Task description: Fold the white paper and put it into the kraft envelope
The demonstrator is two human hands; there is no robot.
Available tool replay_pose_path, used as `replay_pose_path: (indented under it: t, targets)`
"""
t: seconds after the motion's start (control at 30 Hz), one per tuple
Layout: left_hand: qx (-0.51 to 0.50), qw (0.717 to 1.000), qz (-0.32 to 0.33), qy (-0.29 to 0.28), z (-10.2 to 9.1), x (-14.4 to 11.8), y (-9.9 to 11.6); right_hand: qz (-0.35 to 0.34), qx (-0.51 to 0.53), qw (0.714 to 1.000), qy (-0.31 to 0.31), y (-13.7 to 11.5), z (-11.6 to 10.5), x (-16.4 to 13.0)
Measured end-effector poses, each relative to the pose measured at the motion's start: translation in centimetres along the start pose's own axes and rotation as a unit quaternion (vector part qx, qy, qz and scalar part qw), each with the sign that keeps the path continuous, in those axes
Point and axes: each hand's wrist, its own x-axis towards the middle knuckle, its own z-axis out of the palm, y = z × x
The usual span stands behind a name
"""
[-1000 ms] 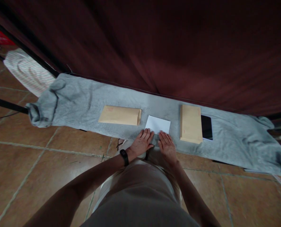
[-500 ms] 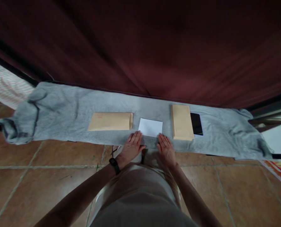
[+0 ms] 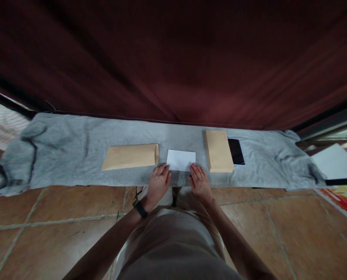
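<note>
Both our left hand (image 3: 159, 181) and right hand (image 3: 200, 182) lie flat, fingers extended, apparently aligning the white paper (image 3: 181, 158); any lift calls for pinching an edge.

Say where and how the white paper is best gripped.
Probably by its near corners, coming from the person's side: the white paper lies flat on the grey cloth, with the left hand and right hand at those corners.

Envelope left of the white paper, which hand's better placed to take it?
Left hand, likely: it sits nearer the envelope; the right hand is by the right corner of the white paper.
</note>
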Motion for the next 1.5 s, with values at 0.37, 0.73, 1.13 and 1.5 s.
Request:
replay_pose_path:
  t: [0.37, 0.73, 1.13, 1.5]
  targets:
    - [-0.213, 0.967, -0.124, 0.064, 1.5, 2.1, 0.1, -0.060, -0.048, 0.993, -0.086, 0.0, -0.9, 4.1]
    - [-0.485, 0.831, -0.270, 0.034, 1.3, 3.3, 1.0, -0.068, -0.066, 0.992, -0.082, 0.0, -1.7, 4.7]
    - [-0.462, 0.858, -0.209, 0.078, -1.7, 4.2, 1.3, -0.051, -0.025, 0.998, -0.033, 1.1, -6.2, 8.4]
    - [-0.506, 0.814, -0.284, -0.034, -0.1, 6.4, 0.2, 0.027, 0.086, 0.996, -0.002, 3.6, -4.5, 13.9]
